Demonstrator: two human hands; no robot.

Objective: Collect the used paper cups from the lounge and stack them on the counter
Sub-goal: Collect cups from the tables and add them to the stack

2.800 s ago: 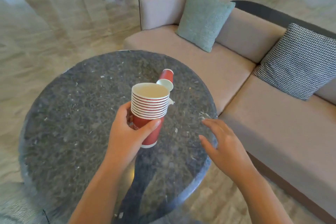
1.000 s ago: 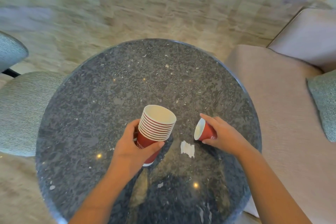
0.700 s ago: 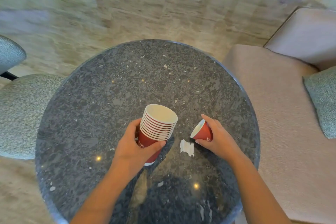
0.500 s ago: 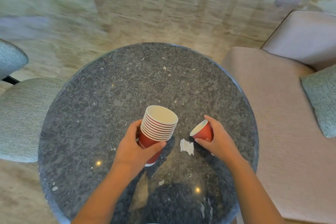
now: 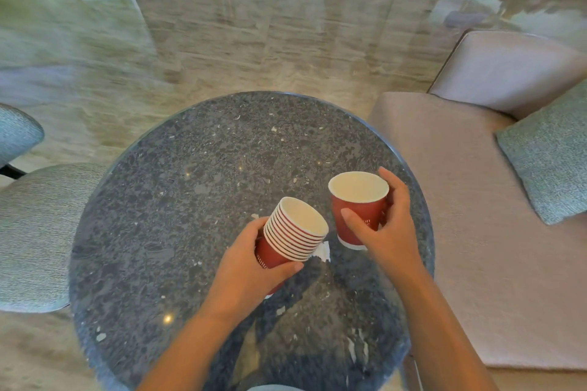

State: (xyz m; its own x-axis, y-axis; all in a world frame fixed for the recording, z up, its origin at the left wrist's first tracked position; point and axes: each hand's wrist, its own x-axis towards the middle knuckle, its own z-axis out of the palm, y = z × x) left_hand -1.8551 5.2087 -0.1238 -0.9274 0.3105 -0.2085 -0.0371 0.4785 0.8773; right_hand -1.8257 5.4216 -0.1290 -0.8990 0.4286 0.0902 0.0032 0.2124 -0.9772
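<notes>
My left hand (image 5: 244,267) grips a nested stack of red paper cups (image 5: 293,230) with white rims, tilted to the right above the round dark stone table (image 5: 190,200). My right hand (image 5: 386,232) holds a single red paper cup (image 5: 359,209) upright, its white inside showing. That cup hangs just right of the stack's mouth and a little higher, a small gap between them. A small scrap of white paper (image 5: 322,252) lies on the table under the two.
A beige sofa (image 5: 460,200) with a green cushion (image 5: 549,152) borders the table on the right. A grey upholstered chair (image 5: 35,232) stands at the left. Glossy marble floor (image 5: 254,35) stretches beyond the table.
My right hand lifted the single cup off the table and turned it from lying sideways to upright, next to the stack. The stack in my left hand tilted toward it.
</notes>
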